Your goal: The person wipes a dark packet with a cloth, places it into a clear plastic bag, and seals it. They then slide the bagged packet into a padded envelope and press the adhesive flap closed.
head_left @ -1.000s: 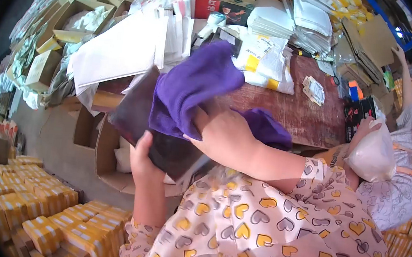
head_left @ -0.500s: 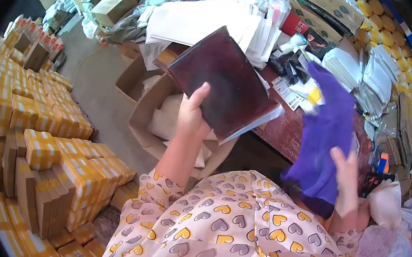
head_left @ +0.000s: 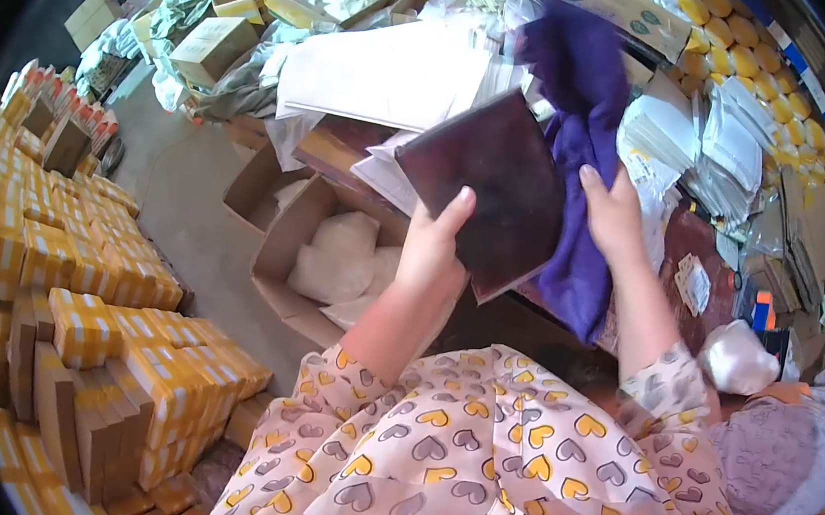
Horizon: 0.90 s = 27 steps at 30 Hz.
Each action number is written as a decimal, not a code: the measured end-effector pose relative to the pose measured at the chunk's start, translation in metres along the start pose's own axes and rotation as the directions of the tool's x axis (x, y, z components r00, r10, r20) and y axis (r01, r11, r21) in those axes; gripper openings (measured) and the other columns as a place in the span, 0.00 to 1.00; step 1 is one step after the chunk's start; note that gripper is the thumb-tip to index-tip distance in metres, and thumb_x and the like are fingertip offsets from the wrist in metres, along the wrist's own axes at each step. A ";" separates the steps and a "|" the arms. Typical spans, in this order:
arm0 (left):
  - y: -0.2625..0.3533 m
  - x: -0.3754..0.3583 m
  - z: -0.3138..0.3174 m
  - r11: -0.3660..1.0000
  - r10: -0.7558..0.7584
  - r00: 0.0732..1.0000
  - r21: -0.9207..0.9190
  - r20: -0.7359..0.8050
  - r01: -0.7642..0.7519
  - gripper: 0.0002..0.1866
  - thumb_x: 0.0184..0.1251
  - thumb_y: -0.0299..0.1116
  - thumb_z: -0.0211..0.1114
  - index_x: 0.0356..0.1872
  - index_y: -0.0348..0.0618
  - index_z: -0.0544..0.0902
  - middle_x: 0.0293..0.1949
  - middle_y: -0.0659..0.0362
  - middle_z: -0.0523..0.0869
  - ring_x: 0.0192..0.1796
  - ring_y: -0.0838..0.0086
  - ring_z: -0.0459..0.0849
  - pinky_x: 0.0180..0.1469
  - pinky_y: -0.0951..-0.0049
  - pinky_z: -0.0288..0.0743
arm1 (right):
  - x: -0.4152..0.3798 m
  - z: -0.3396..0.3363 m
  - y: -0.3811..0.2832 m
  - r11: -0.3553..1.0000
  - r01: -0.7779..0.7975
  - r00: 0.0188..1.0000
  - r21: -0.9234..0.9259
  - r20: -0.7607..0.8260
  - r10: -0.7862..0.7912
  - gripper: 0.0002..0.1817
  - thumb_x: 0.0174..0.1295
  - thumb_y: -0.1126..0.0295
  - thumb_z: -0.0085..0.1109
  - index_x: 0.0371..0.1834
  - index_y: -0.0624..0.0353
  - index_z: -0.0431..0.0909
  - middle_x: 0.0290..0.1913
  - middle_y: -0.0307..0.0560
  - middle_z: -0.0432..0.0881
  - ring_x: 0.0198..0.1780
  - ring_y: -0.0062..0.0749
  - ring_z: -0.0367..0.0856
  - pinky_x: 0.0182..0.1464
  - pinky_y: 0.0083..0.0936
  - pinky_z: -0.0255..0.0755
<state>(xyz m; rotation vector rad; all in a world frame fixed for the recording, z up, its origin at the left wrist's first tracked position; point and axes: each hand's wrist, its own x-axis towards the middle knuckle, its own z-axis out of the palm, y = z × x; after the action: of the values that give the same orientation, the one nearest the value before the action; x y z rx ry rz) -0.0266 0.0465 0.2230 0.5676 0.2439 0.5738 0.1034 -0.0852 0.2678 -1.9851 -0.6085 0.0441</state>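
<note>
1. The left hand (head_left: 434,245) grasped a dark flat item (head_left: 500,191) by its lower left edge, thumb across the face.
2. The right hand (head_left: 610,213) clutched a purple cloth (head_left: 593,116) (rumpled, with its lower end hanging down) along the flat item's right side.
3. The flat item was tilted, between an open carton (head_left: 289,235) and the cloth.

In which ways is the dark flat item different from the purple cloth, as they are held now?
The dark flat item has straight edges; the purple cloth is loose and folded. The item is dark reddish-brown, the cloth purple. The left hand grips the item, the right hand the cloth. Both are hand-held.
</note>
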 end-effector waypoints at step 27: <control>0.018 -0.051 -0.036 0.740 -0.667 0.713 0.303 0.217 0.600 0.32 0.49 0.36 0.65 0.55 0.35 0.65 0.47 0.51 0.76 0.49 0.66 0.77 0.53 0.65 0.72 | -0.018 0.012 0.004 0.957 -0.266 0.803 0.112 0.576 0.156 0.23 0.57 0.55 0.55 0.48 0.62 0.72 0.39 0.38 0.77 0.39 0.21 0.73 0.44 0.20 0.68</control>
<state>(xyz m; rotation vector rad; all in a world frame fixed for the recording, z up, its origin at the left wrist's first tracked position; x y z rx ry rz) -0.0896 0.0456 0.2072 0.7239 0.1831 -0.2342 0.0860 -0.0846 0.2552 -1.8372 -0.7163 0.8279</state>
